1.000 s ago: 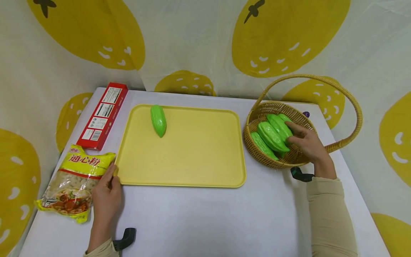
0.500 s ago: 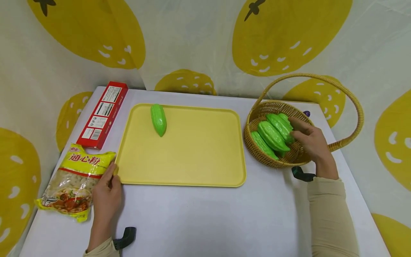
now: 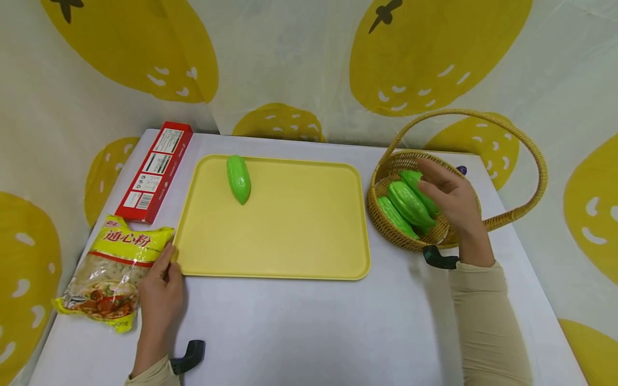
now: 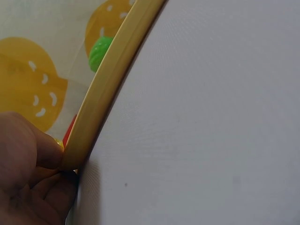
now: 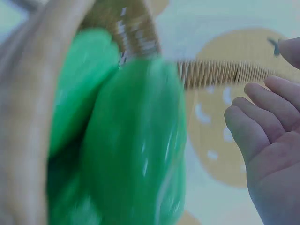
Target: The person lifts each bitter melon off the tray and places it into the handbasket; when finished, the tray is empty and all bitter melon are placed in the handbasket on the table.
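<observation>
Glossy green bitter melons lie in the wicker basket [image 3: 396,240] at the right; one of them, a bitter melon [image 3: 410,206], lies in the middle of the pile. My right hand [image 3: 454,201] hovers over the basket's right side, overlapping the rearmost fruit. In the right wrist view its fingers [image 5: 255,124] are relaxed and hold nothing, apart from the bitter melon [image 5: 140,145] nearby. At the left, my left hand [image 3: 161,292] pinches the near left corner of the yellow tray [image 3: 270,236]. A single bitter melon [image 3: 238,180] rests on the tray's far left part.
A yellow bag of pasta [image 3: 113,273] lies left of the tray, against my left hand. Behind it is a long red box [image 3: 156,171]. The basket's tall handle [image 3: 523,142] arches out to the right. A small purple thing [image 3: 462,170] sits behind the basket.
My right hand has come off the rightmost bitter melon in the basket, lifting and shifting left over the pile. The left hand and the tray have stayed put.
</observation>
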Available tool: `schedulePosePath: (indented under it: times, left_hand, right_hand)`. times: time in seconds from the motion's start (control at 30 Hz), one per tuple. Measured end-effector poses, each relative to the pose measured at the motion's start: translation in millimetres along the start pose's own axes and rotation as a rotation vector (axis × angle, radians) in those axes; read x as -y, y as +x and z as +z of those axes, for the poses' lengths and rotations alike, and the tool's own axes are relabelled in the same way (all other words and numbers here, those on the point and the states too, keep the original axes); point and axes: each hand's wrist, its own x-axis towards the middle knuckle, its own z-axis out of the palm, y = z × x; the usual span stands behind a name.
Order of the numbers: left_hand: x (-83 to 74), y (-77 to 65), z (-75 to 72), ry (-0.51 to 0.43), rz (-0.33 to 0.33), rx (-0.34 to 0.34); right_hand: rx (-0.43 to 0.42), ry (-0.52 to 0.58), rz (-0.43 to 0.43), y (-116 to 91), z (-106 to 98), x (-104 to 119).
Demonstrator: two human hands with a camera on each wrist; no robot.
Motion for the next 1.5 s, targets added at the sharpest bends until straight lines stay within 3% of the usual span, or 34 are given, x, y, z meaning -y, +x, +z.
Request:
schedulePosePath:
  times: [0.3, 0.47, 0.8, 1.17, 1.5]
  left_hand:
    - [0.0, 0.3, -0.3, -0.008, 0.003, 0.012]
    - [0.4, 0.9, -0.5, 0.000, -0.008, 0.013]
    - [1.2, 0.8, -0.3, -0.005, -0.003, 0.006]
    - [0.7, -0.3, -0.3, -0.014, 0.021, 0.001]
    - [-1.4, -1.0, -0.4, -0.011, 0.017, -0.006]
  right_hand:
    - [0.092, 0.101, -0.102, 15.8, 44.1, 8.1]
    - [0.149, 0.069, -0.045, 22.2, 72.0, 10.3]
    - [0.243, 0.173, -0.010, 30.7, 121.1, 7.5]
    - [0.269, 0.222, -0.008, 41.4, 171.7, 2.9]
    - [0.255, 0.285, 0.027, 46.9, 233.5, -8.5]
